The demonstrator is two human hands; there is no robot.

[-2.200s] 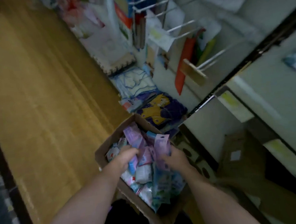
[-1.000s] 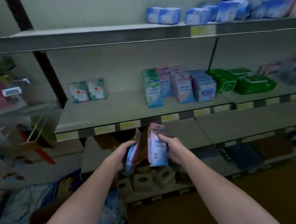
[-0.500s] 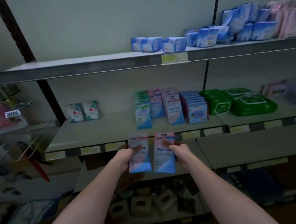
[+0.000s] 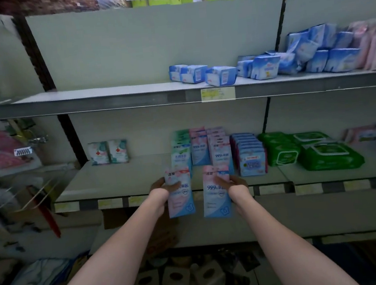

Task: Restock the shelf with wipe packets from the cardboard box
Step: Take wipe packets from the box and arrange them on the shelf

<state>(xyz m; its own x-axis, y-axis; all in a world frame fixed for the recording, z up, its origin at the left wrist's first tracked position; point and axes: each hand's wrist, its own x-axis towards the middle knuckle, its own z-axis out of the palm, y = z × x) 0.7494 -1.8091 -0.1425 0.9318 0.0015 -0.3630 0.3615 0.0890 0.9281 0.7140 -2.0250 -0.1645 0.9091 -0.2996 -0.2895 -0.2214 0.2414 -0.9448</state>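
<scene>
Item: two pink-and-blue wipe packets (upright). My left hand (image 4: pixel 161 188) is gripping the left packet (image 4: pixel 179 193), my right hand (image 4: pixel 236 182) the right packet (image 4: pixel 216 194), before the middle shelf (image 4: pixel 117 187).

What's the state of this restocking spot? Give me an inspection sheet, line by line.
Surface: middle shelf, bare on its left part.
Job's things: one packet in the left hand, another packet in the right hand, both upright before the shelf edge; matching rows stand behind.
Clutter: green packs, blue packs on the top shelf.
Grippers: left hand and right hand each hold a packet.
Cables: nothing seen.
Surroundings: wire hooks at left.
</scene>
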